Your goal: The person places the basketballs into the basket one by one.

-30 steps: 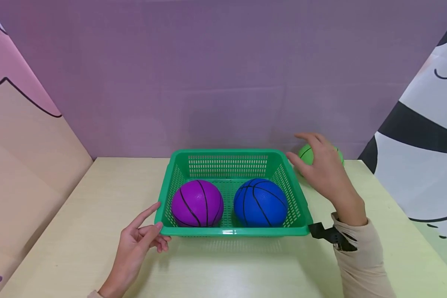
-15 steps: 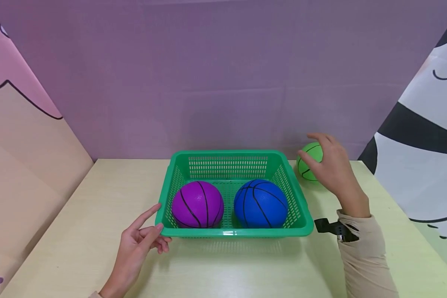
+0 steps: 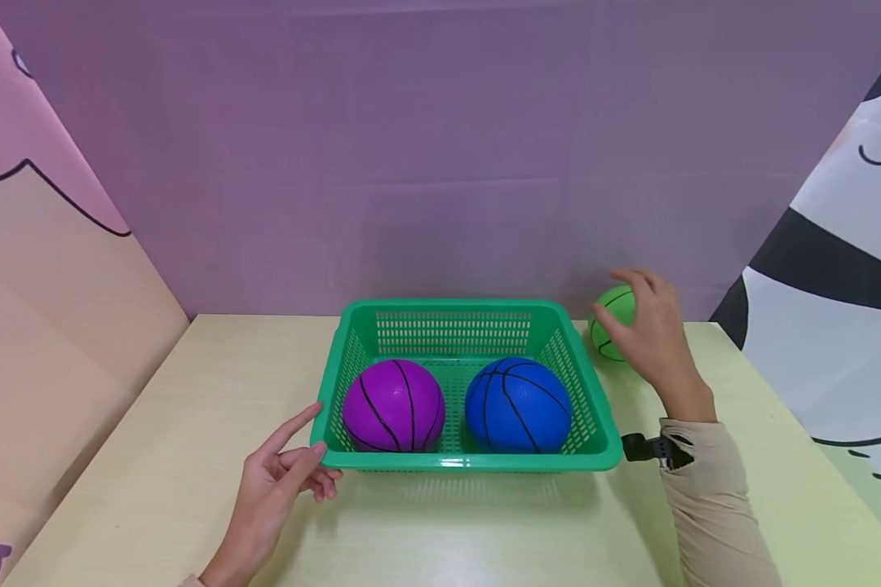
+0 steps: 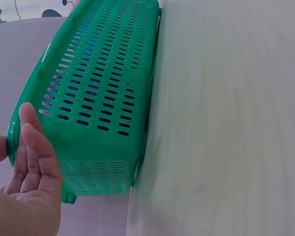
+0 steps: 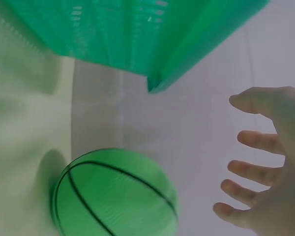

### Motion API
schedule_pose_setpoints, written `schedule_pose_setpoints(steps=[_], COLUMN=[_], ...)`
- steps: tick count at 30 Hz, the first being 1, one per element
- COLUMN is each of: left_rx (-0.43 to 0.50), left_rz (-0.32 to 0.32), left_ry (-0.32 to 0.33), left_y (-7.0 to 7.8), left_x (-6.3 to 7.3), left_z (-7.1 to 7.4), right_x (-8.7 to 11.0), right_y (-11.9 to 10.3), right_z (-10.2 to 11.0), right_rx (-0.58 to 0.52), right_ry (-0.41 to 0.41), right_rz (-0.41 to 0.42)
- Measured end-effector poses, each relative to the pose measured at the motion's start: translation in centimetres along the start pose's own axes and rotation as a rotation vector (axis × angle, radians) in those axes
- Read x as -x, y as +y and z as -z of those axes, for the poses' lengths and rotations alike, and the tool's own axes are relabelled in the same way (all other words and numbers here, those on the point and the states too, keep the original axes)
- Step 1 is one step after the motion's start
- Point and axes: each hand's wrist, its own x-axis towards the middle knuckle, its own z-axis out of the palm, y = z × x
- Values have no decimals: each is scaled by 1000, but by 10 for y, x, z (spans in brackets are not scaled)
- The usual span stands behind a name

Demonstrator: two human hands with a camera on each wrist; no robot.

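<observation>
A green basket [image 3: 455, 463] stands on the table with a purple ball [image 3: 393, 406] in its left side and a blue ball [image 3: 518, 406] in its right. Both balls carry black basketball lines. My left hand [image 3: 279, 481] holds the basket's near left corner; in the left wrist view the rim lies between thumb and fingers [image 4: 37, 142]. Behind the basket's right side sits a green ball [image 3: 608, 326], partly hidden by my right hand [image 3: 653, 338]. That hand hovers above it with spread fingers, apart from the ball [image 5: 115, 194] in the right wrist view.
A purple cloth wall [image 3: 440, 163] rises behind the pale table [image 3: 154, 456]. Printed panels flank it, a pink and beige one [image 3: 59, 310] at left and a panda one [image 3: 837, 310] at right. A black strap [image 3: 657, 448] sits on the right wrist.
My right hand has shifted to the right, away from the basket's rim, uncovering more of the green ball's left side. The left hand keeps its place on the basket corner.
</observation>
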Motion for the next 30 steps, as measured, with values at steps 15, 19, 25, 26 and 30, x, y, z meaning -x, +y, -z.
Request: schedule_pose_setpoints(steps=[15, 19, 25, 26, 30], left_rx=[-32, -37, -40, -41, -43], left_rz=[-4, 2, 0, -5, -29], left_ry=[1, 8, 10, 8, -6], left_y=[1, 1, 2, 2, 1], left_x=[-1, -1, 0, 0, 0], left_z=[-1, -1, -1, -1, -1], right_x=[6, 7, 8, 8, 10], right_y=[44, 54, 64, 66, 73], right_z=[-12, -15, -21, -22, -26], right_rx=[104, 119, 120, 122, 137], right_ry=[-65, -74, -76, -80, -94], right_rz=[-149, -180, -198, -201, -223])
